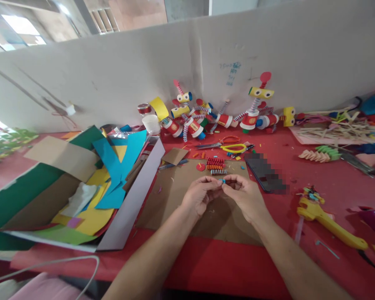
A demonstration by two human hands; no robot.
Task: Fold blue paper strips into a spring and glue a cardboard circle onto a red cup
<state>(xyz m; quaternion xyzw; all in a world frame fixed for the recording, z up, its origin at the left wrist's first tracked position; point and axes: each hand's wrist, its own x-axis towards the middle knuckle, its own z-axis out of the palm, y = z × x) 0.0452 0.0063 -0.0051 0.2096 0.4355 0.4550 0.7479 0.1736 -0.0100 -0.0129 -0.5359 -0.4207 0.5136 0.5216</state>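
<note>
My left hand (201, 192) and my right hand (242, 193) meet over a brown cardboard sheet (175, 196). Pinched between the fingertips of both is a small blue paper piece (221, 181); its full shape is hidden by the fingers. Just beyond lie red and orange folded paper springs (215, 163) and a blue-and-white folded paper strip (218, 171). A red paper disc (200, 166) rests to their left.
A box (131, 200) of coloured paper stands left. Yellow-handled scissors (233, 148) and several paper-cup figures (195, 127) are behind. To the right lie a phone (264, 173), a yellow glue gun (334, 225) with its cord, and craft sticks (331, 125).
</note>
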